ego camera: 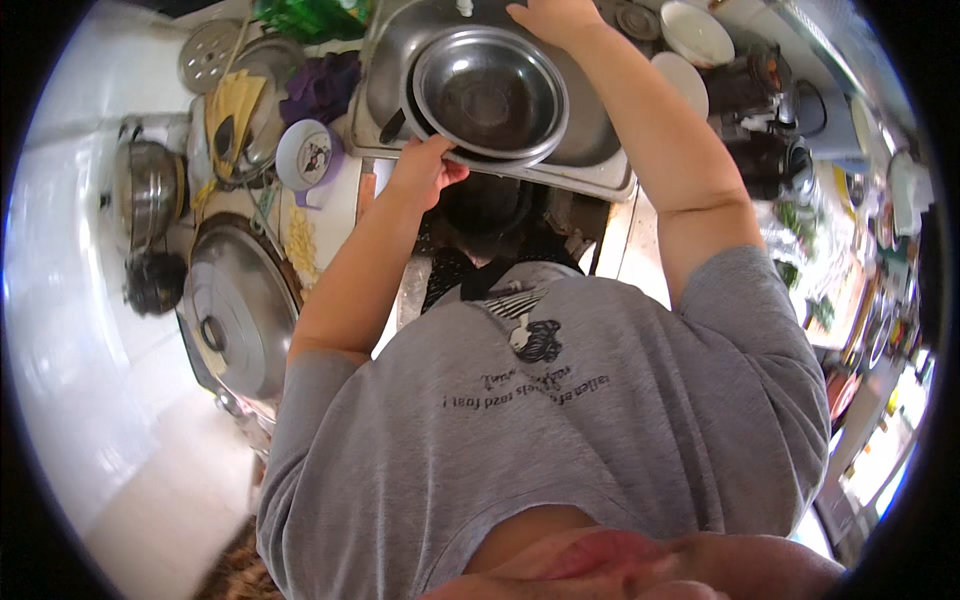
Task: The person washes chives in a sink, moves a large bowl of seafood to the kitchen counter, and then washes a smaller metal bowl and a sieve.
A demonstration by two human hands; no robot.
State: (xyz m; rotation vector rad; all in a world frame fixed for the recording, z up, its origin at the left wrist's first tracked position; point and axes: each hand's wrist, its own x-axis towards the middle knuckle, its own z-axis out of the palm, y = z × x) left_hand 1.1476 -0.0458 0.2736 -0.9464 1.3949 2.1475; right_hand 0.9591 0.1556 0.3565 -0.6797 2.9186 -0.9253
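My left hand (431,171) grips the near left rim of a stainless steel bowl (411,105), thumb above and fingers below. Nested in that one is a second, shinier steel bowl (491,94); its bottom looks dark. Both are over the near part of a stainless steel sink (600,124). Beside the bowls, at their left, a dark handle-like piece (391,126) shows. My right hand (559,21) reaches to the sink's far side, right of a white spout tip (465,7). The picture's upper edge cuts that hand off, so what its fingers touch is hidden.
Left of the sink are a purple cloth (321,84), a light purple cup (306,157), yellow gloves (238,112) and a large lidded pot (244,307). White bowls (696,34) and dark-bodied appliances (742,86) stand to the right. An open gap lies below the sink's front edge.
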